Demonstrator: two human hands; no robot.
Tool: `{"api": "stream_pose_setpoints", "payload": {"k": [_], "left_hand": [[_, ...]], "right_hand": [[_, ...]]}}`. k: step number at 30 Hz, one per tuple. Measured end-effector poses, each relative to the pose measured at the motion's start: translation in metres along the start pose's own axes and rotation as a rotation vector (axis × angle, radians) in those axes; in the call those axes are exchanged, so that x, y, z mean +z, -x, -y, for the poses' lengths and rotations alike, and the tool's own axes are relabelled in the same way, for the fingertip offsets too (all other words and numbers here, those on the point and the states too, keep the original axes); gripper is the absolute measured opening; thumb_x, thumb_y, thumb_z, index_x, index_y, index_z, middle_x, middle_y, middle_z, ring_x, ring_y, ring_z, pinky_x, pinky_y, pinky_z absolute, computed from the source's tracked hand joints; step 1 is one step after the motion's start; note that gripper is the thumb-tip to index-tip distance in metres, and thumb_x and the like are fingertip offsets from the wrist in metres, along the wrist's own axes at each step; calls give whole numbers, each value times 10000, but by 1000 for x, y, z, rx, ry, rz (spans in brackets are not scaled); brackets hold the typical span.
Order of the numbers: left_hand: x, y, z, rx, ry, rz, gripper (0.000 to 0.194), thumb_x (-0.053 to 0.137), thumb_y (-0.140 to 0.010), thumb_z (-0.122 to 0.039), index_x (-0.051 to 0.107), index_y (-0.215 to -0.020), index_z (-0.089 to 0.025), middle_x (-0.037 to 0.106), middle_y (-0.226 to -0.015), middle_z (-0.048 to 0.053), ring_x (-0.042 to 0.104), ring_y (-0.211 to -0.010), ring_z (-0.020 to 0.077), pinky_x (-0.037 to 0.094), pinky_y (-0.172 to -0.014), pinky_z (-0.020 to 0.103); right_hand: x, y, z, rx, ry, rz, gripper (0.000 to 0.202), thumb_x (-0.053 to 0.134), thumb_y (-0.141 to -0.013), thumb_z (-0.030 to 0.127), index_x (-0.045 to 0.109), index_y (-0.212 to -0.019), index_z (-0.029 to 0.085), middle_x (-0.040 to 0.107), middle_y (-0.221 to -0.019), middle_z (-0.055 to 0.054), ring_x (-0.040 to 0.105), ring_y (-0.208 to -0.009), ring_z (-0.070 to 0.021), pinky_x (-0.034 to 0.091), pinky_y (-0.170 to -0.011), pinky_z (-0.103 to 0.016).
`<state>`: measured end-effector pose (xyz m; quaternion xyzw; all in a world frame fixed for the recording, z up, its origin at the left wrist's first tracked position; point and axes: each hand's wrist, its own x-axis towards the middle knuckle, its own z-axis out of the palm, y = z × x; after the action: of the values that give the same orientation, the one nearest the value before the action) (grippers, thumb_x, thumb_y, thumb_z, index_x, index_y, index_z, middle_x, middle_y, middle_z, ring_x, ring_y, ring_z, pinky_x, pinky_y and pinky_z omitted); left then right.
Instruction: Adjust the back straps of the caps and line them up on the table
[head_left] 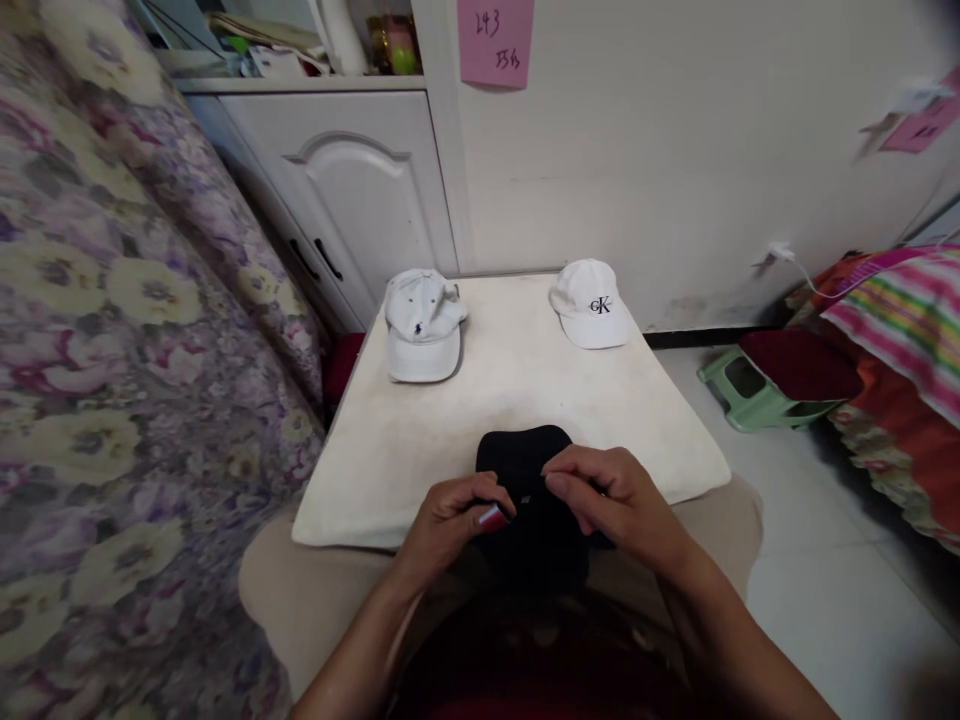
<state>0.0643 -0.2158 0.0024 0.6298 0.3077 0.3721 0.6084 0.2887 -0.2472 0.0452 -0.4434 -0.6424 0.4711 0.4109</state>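
1. At the near edge of the worktop (517, 385), left fingers (471, 488) closed on red-and-white item (493, 517).
2. Right fingers (600, 470) pinched together; hold unclear.
3. Black cap (525, 450) between hands.
4. Beyond: pale emblem cap (421, 335), white CK cap (589, 305), well apart.

Two caps (424, 325) (591, 303) behind another, apparently a cap (525, 450).
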Motion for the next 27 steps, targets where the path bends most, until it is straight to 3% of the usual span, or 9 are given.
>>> {"api": "stream_pose_setpoints", "payload": {"k": [5,9,15,27], "left_hand": [[-4,-1,2,66,5,6,303,702,-853,-484,780,-781,-200,684,-756,33,582,-709,163,412,-675,272],[-4,1,7,57,8,-17,320,710,-840,-499,790,-767,-198,686,-731,40,577,-686,161,404,-629,263],[-3,2,9,77,104,-8,216,736,-846,-407,792,-791,-207,665,-739,27,569,-686,146,411,-626,249],[-3,-1,11,150,98,46,185,717,-871,-372,782,-822,-206,661,-731,21,545,-661,127,409,-593,233]], "right_hand": [[1,-1,5,26,74,12,171,525,-975,270,635,-869,192,688,-744,14,511,-521,-70,374,-510,-219],[4,-2,5,11,77,62,91,562,-947,220,651,-929,206,656,-732,31,555,-648,-93,405,-596,-219],[9,-2,4,-3,50,75,58,671,-889,239,720,-866,217,664,-742,36,552,-651,-93,404,-604,-218],[8,-2,1,28,31,99,92,653,-892,232,714,-832,199,624,-682,47,501,-606,-75,368,-559,-199]]}}
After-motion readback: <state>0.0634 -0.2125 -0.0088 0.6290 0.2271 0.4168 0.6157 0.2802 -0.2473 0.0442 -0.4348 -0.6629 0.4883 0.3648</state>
